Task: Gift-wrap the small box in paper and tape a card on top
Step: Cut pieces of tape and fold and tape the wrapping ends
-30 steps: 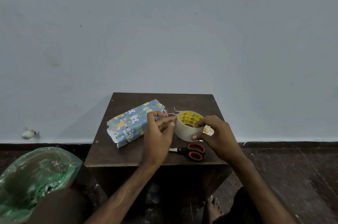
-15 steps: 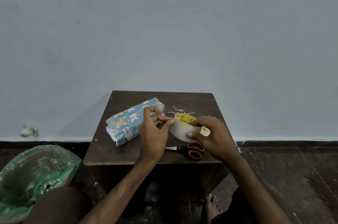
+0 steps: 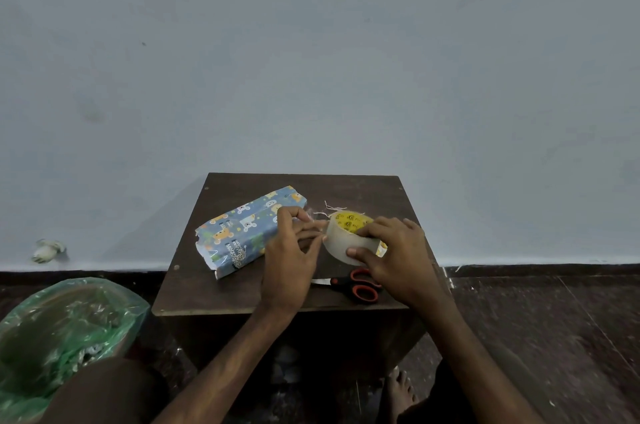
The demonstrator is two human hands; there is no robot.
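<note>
- Peeling tape: our right hand [image 3: 398,259] grips the beige tape roll [image 3: 341,245]; our left hand [image 3: 289,257] fingers pinch its end.
- Blue animal-print wrapped box [image 3: 242,229] lies on the dark wooden counter [image 3: 346,188], beside our left hand.
- Next, we judge: cut a strip with the orange-handled scissors [image 3: 356,286].

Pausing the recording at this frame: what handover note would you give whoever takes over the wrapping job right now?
Left hand: fingertips pinch at the loose end of the tape roll.
Right hand: grips the roll.
Wrapped box lies on the table, left of the hands; scissors lie near the front edge.
Done: box is covered in paper.
Left: pull and cut tape, then tape a card on top; no card is in view.
</note>
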